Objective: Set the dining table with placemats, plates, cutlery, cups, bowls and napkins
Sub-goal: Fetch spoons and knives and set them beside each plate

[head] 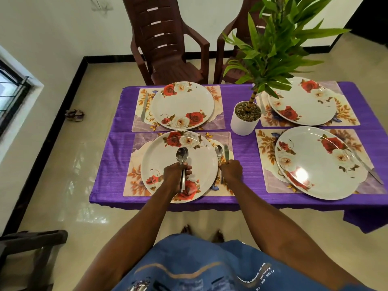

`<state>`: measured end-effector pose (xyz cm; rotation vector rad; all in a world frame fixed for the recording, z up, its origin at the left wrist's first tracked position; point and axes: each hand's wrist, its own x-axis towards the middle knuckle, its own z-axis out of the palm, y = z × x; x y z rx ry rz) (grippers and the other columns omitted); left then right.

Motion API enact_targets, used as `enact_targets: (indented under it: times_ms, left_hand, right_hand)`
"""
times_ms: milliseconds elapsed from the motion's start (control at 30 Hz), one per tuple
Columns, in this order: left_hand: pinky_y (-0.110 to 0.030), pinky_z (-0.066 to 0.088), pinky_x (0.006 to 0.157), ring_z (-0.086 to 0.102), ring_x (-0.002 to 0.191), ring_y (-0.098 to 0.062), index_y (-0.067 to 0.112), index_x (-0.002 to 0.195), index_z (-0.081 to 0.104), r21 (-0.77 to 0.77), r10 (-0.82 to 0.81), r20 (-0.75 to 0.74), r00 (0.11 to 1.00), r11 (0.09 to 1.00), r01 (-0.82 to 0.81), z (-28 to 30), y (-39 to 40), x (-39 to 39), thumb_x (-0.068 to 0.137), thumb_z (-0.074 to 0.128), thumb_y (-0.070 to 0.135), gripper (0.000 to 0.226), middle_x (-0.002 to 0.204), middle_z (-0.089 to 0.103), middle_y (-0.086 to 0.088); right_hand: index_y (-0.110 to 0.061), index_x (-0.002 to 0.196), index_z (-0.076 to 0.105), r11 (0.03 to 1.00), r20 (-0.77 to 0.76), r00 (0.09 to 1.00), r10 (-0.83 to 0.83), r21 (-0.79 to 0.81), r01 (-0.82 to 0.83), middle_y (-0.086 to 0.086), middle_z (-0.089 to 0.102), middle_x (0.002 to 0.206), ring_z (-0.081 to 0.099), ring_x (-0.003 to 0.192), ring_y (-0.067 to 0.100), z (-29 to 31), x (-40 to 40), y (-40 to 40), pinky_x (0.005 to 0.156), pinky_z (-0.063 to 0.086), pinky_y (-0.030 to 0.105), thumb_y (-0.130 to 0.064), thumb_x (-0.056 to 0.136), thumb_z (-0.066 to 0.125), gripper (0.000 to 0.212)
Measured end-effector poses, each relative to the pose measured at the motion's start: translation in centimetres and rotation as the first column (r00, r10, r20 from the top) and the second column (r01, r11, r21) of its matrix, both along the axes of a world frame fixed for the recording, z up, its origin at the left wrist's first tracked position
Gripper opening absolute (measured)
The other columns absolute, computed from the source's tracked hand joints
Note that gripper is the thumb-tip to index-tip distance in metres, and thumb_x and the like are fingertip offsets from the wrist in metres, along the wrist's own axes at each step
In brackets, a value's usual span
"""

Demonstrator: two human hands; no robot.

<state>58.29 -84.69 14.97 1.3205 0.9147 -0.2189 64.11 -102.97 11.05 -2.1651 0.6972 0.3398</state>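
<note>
potted plant [247, 114] mid-table — blocks crossing, edges open

Table [117, 143]: covered by a purple cloth; four floral placemats are laid, each with a rose-patterned plate.
Left hand [176, 175]: spoons [182, 155] are gripped above the near-left plate [159, 164].
Right hand [231, 170]: a spoon [218, 151] is held beside a knife [226, 153].
Centre: a potted plant [245, 120] is placed.

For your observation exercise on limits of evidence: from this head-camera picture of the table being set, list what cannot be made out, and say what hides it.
- How many spoons the left hand holds: bowls overlap, fingers cover the handles.
- Spoon handle under the right hand: covered by the fist.
- Far right plate: partly behind the plant's leaves.
- Tablecloth's right end: cut off by the frame edge.
</note>
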Motion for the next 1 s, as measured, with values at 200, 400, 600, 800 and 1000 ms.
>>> enact_targets:
  times_ms: [200, 400, 600, 800, 1000]
  left_hand:
    - [-0.027, 0.050, 0.071, 0.069, 0.092, -0.019, 0.009, 0.102, 0.071, 0.000, -0.118, 0.023, 0.993, 0.993, 0.118, 0.4, -0.5, 0.0, 0.096, 0.059, 0.029, 0.023, 0.096, 0.075, -0.005]
    - [-0.039, 0.051, 0.088, 0.067, 0.100, -0.025, 0.006, 0.103, 0.069, -0.209, -0.227, 0.052, 0.973, 0.950, 0.233, 1.0, -2.5, 0.5, 0.100, 0.051, 0.018, 0.023, 0.098, 0.074, -0.009]
    - [-0.045, 0.060, 0.073, 0.070, 0.085, -0.030, -0.008, 0.111, 0.063, -0.333, -0.298, 0.081, 0.951, 0.891, 0.307, 1.1, -6.3, 1.3, 0.096, 0.056, 0.007, 0.022, 0.100, 0.071, -0.022]
    - [-0.030, 0.053, 0.052, 0.065, 0.055, -0.021, 0.005, 0.078, 0.065, -0.323, -0.407, -0.020, 0.913, 0.867, 0.379, 0.8, -10.9, 2.7, 0.092, 0.062, 0.009, 0.015, 0.063, 0.068, -0.009]
    - [-0.040, 0.059, 0.077, 0.070, 0.072, -0.030, -0.008, 0.094, 0.069, -0.275, -0.430, 0.066, 0.900, 0.860, 0.431, 0.8, -15.9, 3.4, 0.085, 0.071, 0.005, 0.016, 0.083, 0.071, -0.020]
  right_hand:
    - [-0.006, 0.086, 0.066, 0.994, 0.116, 0.989, -0.091, 0.075, 0.083, 0.004, 0.062, 0.078, 0.058, 0.073, 0.017, 0.9, -1.0, -0.4, 0.061, 0.040, 0.024, -0.020, 0.095, 0.061, 0.017]
    - [-0.008, 0.078, 0.067, 0.968, 0.162, 0.971, -0.176, 0.210, 0.141, 0.005, 0.065, 0.073, 0.059, 0.068, 0.016, 2.0, -2.2, -0.4, 0.059, 0.046, 0.025, -0.018, 0.090, 0.065, 0.015]
    - [0.002, 0.079, 0.068, 0.939, 0.132, 0.978, -0.159, 0.327, 0.109, 0.011, 0.061, 0.067, 0.053, 0.057, 0.015, 3.9, -4.6, -1.8, 0.051, 0.041, 0.024, -0.014, 0.088, 0.064, 0.018]
    - [-0.009, 0.076, 0.067, 0.904, 0.067, 0.972, -0.224, 0.387, 0.181, 0.005, 0.064, 0.066, 0.054, 0.053, 0.013, 4.9, -6.8, -5.3, 0.045, 0.039, 0.022, -0.020, 0.090, 0.063, 0.019]
    - [-0.006, 0.088, 0.070, 0.887, 0.089, 0.971, -0.221, 0.432, 0.162, 0.007, 0.070, 0.076, 0.060, 0.059, 0.011, 5.8, -7.5, -9.9, 0.053, 0.044, 0.025, -0.023, 0.092, 0.065, 0.019]
